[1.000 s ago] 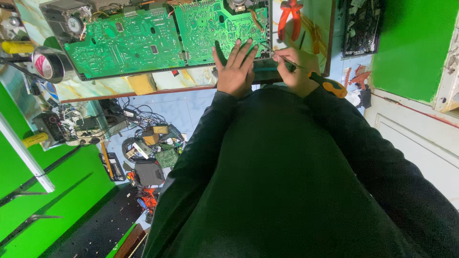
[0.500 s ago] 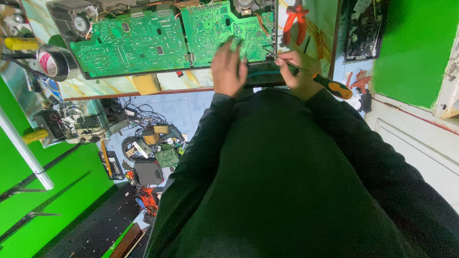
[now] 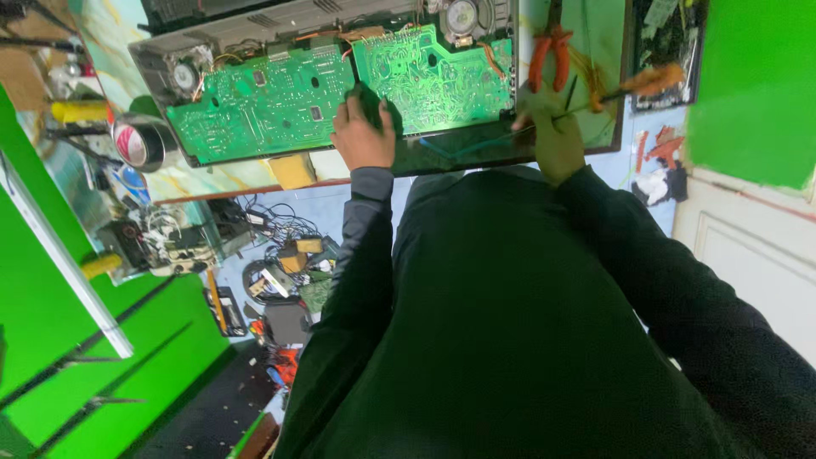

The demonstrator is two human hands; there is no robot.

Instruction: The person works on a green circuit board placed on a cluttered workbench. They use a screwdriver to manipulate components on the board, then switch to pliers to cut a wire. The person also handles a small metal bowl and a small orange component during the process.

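The appliance chassis (image 3: pixel 459 153) lies open on the bench with its two green circuit boards (image 3: pixel 263 106) exposed and in place, so the work looks mid-way, with nothing lifted out yet. The left hand (image 3: pixel 364 136) presses flat on the boards' near edge, fingers loosely together; the right hand (image 3: pixel 557 140) grips a thin orange-handled screwdriver (image 3: pixel 633 85) beside the red-handled pliers (image 3: pixel 548 55)

We wear a dark, near-black long-sleeved top — our left hand (image 3: pixel 361 136) and right hand (image 3: pixel 557 140) bare, no gloves.
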